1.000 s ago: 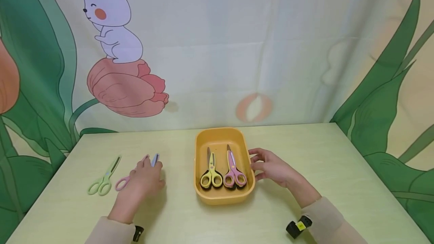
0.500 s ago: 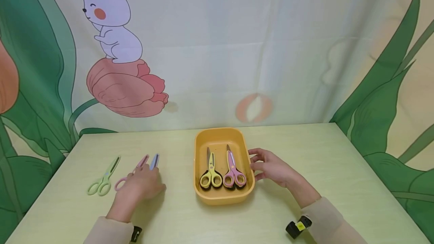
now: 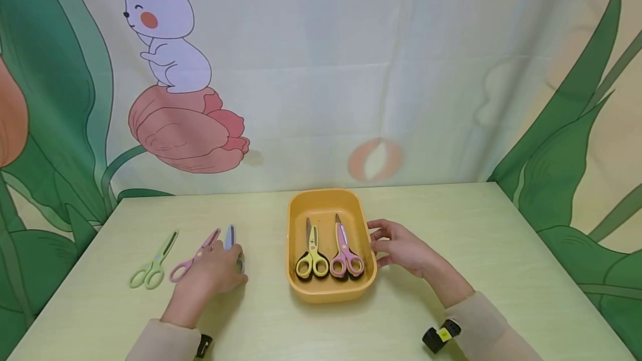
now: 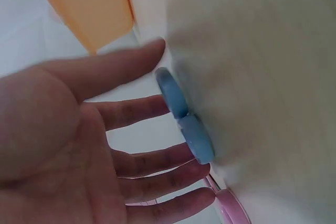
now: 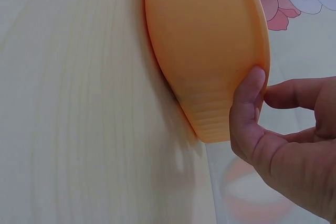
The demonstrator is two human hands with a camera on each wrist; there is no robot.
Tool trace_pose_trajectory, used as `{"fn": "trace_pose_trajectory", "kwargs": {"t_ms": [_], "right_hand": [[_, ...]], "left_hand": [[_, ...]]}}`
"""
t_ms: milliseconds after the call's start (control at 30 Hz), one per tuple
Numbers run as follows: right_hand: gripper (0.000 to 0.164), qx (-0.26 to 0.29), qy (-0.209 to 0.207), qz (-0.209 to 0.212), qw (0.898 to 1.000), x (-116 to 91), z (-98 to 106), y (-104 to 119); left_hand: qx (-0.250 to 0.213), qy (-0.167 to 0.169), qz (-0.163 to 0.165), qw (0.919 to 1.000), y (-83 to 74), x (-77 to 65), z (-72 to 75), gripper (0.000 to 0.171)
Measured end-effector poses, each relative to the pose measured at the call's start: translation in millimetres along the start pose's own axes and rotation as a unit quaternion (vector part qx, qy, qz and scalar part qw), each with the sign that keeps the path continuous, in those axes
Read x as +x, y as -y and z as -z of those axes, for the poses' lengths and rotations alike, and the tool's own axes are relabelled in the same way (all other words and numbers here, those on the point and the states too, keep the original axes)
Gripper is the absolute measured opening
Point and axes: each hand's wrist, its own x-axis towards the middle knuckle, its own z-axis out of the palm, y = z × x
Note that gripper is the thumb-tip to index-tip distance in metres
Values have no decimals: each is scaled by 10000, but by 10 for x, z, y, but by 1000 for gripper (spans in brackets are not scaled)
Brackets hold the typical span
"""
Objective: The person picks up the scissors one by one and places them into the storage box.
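My left hand [image 3: 213,272] reaches over a pair of blue scissors [image 3: 230,237] lying at the left side of the table. In the left wrist view, its fairly straight fingers touch the blue handle loops [image 4: 172,95], while the thumb stands off to one side. My right hand [image 3: 401,247] rests against the right side of an orange tray [image 3: 331,296]. Its thumb presses the outer wall and a fingertip meets the rim in the right wrist view. Inside the tray lie yellow scissors [image 3: 314,255] and pink-purple scissors [image 3: 344,244], blades pointing away.
Pink scissors [image 3: 182,268] lie beside the left hand, partly covered by it. Farther left on the pale table [image 3: 281,333] are green scissors [image 3: 156,266]. A printed cloth [image 3: 321,71] hangs behind the table's back edge.
The blue scissors have turned slightly, their tip now pointing straighter away and part of a handle loop showing beside the left hand. The right hand and tray have stayed put.
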Motion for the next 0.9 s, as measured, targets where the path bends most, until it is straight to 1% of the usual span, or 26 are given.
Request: {"fn": "trace_pose_trajectory", "kwargs": {"t_ms": [133,267,467,733,900], "right_hand": [[52,-4,3,30,10000,5,4,1],[52,-13,-11,36,10000,11,2,-5],[52,-24,-11,18,10000,18,-1,-14],[53,-11,18,29,10000,26,10,-32],[53,-17,11,25,10000,27,5,-44]], "left_hand": [[-32,-143,-142,9998,15,5,-21,36],[-18,-270,-212,9994,14,7,-26,30],[-173,-276,-100,9994,8,4,-32,27],[-319,-549,-137,9979,-15,21,-22,23],[-475,-718,-66,9963,-42,37,-17,30]]}}
